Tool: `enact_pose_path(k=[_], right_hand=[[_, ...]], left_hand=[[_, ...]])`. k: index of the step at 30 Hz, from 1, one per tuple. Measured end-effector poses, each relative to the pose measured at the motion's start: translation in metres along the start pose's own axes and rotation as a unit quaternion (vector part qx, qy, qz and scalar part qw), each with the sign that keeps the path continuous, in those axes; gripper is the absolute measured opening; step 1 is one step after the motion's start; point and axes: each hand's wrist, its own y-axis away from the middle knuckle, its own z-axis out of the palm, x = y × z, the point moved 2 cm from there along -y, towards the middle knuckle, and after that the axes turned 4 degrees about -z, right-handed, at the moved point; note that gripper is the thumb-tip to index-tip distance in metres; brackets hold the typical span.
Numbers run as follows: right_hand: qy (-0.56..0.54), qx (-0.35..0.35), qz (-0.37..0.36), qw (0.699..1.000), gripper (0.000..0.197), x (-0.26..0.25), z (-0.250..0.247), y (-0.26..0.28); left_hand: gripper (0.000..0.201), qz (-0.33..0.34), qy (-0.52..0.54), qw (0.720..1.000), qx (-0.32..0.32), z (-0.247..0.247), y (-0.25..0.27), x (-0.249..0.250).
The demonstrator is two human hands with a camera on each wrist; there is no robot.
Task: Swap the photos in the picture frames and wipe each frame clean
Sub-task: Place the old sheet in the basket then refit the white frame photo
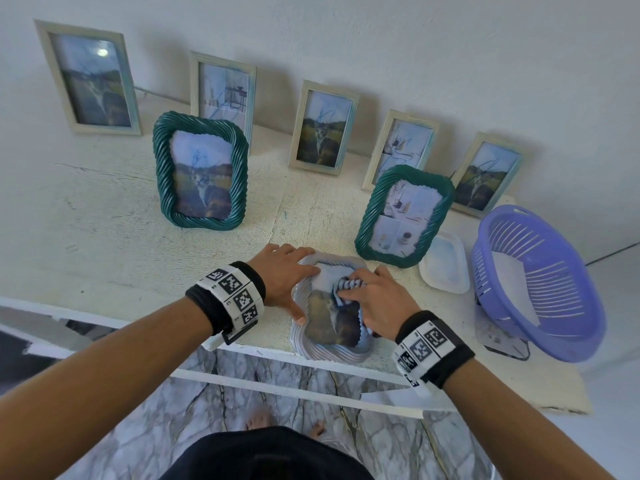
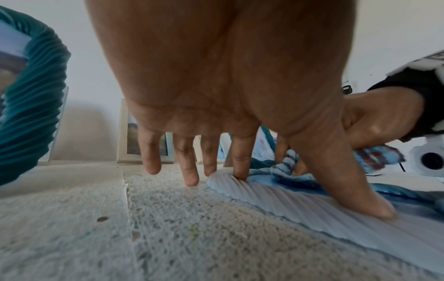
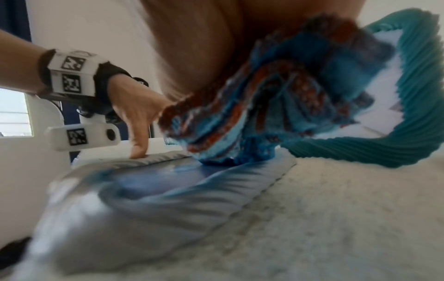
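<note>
A pale ribbed picture frame (image 1: 328, 351) (image 2: 331, 222) (image 3: 168, 201) lies flat at the table's front edge with a cat photo in it. My left hand (image 1: 289, 277) (image 2: 216, 95) presses its left rim with straight, spread fingers, thumb (image 2: 355, 190) on the rim. My right hand (image 1: 375, 301) grips a bunched blue and red striped cloth (image 1: 348, 285) (image 2: 288, 167) (image 3: 276, 106) against the frame's glass. Two green twisted frames stand behind, one (image 1: 201, 171) with a cat photo, the other (image 1: 403, 216) (image 3: 408, 95) with a room collage.
Several whitish frames (image 1: 323, 128) lean on the wall at the back of the white table (image 1: 104, 237). A purple plastic basket (image 1: 540, 282) lies tilted at the right, a white tray (image 1: 445, 268) beside it. Marble floor lies below the table's edge.
</note>
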Motion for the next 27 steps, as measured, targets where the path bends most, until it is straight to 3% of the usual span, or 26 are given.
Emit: enact_pose_path(k=[2, 6, 11, 18, 23, 27], right_hand=[[0.017, 0.02, -0.031, 0.999, 0.038, -0.011, 0.002, 0.004], [-0.037, -0.07, -0.048, 0.996, 0.04, -0.015, 0.01, 0.025], [0.028, -0.018, 0.003, 0.999, 0.042, 0.006, 0.004, 0.002], [-0.024, -0.054, -0.07, 0.996, 0.035, -0.01, 0.012, 0.03], [0.06, 0.008, -0.028, 0.998, 0.036, 0.025, 0.005, -0.004], [0.045, 0.054, -0.034, 0.997, 0.038, 0.004, 0.0, 0.009]], left_hand=[[0.101, -0.002, -0.001, 1.0, -0.001, -0.001, 0.0, 0.0], [0.101, -0.002, -0.001, 1.0, -0.005, 0.0, 0.001, 0.001], [0.099, 0.002, -0.004, 1.0, -0.004, -0.003, 0.002, 0.002], [0.1, -0.003, -0.005, 1.0, -0.008, -0.003, 0.002, 0.002], [0.099, -0.003, -0.007, 1.0, -0.003, -0.003, 0.002, 0.003], [0.099, -0.007, -0.003, 1.0, -0.004, -0.002, 0.002, 0.002]])
